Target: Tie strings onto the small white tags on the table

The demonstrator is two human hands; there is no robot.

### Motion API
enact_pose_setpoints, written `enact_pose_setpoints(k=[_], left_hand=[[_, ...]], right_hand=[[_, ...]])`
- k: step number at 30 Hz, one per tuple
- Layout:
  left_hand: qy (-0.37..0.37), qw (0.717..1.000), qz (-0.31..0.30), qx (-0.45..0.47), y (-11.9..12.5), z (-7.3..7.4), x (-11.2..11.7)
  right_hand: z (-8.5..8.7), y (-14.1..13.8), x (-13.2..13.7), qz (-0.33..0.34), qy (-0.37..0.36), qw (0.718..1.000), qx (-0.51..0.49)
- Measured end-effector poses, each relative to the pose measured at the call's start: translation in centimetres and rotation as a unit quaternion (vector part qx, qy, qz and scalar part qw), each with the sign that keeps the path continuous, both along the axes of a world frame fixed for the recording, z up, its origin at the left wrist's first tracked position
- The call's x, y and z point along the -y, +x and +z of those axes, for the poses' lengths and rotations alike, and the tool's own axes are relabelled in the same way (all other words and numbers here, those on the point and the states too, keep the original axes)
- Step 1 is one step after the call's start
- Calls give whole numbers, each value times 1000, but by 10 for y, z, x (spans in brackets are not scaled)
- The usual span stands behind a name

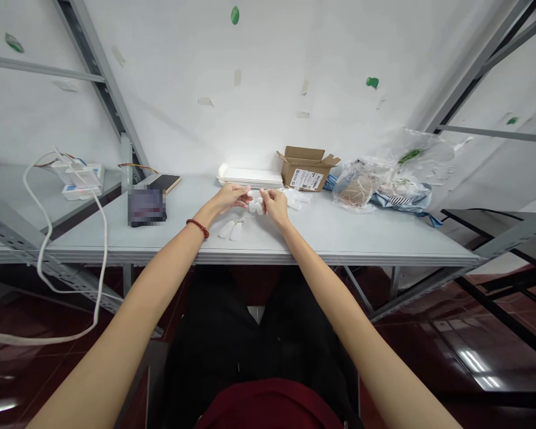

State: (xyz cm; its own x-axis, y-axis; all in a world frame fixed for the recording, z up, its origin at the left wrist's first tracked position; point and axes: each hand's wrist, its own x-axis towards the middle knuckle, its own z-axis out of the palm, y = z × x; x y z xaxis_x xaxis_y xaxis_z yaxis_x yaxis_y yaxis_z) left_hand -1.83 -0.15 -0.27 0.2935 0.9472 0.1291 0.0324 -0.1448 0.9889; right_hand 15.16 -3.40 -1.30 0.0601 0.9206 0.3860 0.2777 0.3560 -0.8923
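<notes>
My left hand (232,198) is above the table, thumb and fingers pinched on a small white piece (250,193). Close beside it on the right, my right hand (274,207) is closed in a pinch too; what its fingertips hold is too small to make out. Small white rounded pieces (255,207) show just below the fingertips, between the two hands. Nearer the table edge lie flat white tags (232,230) with thin strings at their upper ends. More white tag-like pieces (297,198) are just right of my right hand.
A stack of white boards (250,176) and an opened cardboard box (306,170) stand against the wall. Clear plastic bags (361,182) with blue cloth lie to the right. Leftward are a dark pixelated item (147,207), a notebook (166,183) and a power strip (83,182) with white cable.
</notes>
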Motion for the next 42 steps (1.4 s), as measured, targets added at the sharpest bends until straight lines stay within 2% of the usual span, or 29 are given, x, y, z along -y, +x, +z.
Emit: enact_pose_setpoints(k=[6, 10, 13, 19, 22, 25, 27, 29, 32, 34, 36, 38, 40, 42], left_hand=[[-34, 999, -17, -33, -1, 2, 4], [-11, 1000, -9, -22, -2, 3, 4], [14, 999, -28, -9, -3, 2, 2], [53, 997, -51, -15, -2, 1, 2], [61, 998, 1, -24, -2, 1, 0], [69, 991, 95, -61, -8, -2, -8], [79, 974, 176, -119, -14, -6, -15], [101, 944, 251, -186, -21, -10, -21], [132, 911, 303, -248, -27, -15, -27], [148, 903, 306, -263, -28, -17, -29], [157, 899, 301, -276, -27, -17, -30], [159, 900, 291, -285, -24, -14, -26], [157, 914, 252, -276, -23, -9, -18], [155, 941, 167, -252, -22, -4, -3]], right_hand=[[-2, -2, -2, -2, 13, 1000, -13], [-4, -2, -5, -35, 61, 997, 36], [-5, -1, -6, -54, 83, 993, 68], [-5, 1, -9, -60, 56, 995, 63], [-5, 3, -11, -70, 30, 995, 61], [-5, 6, -14, -137, 14, 985, 101], [-7, 7, -14, -184, 4, 970, 161], [-10, 5, -13, -219, 0, 950, 222], [-13, 2, -9, -247, 30, 931, 266], [-12, -1, -6, -218, 79, 935, 268], [-11, -4, -2, -133, 119, 947, 266], [-10, -7, 5, -28, 127, 956, 264], [-10, -11, 17, 44, 112, 959, 258], [-11, -13, 33, 79, 95, 962, 242]])
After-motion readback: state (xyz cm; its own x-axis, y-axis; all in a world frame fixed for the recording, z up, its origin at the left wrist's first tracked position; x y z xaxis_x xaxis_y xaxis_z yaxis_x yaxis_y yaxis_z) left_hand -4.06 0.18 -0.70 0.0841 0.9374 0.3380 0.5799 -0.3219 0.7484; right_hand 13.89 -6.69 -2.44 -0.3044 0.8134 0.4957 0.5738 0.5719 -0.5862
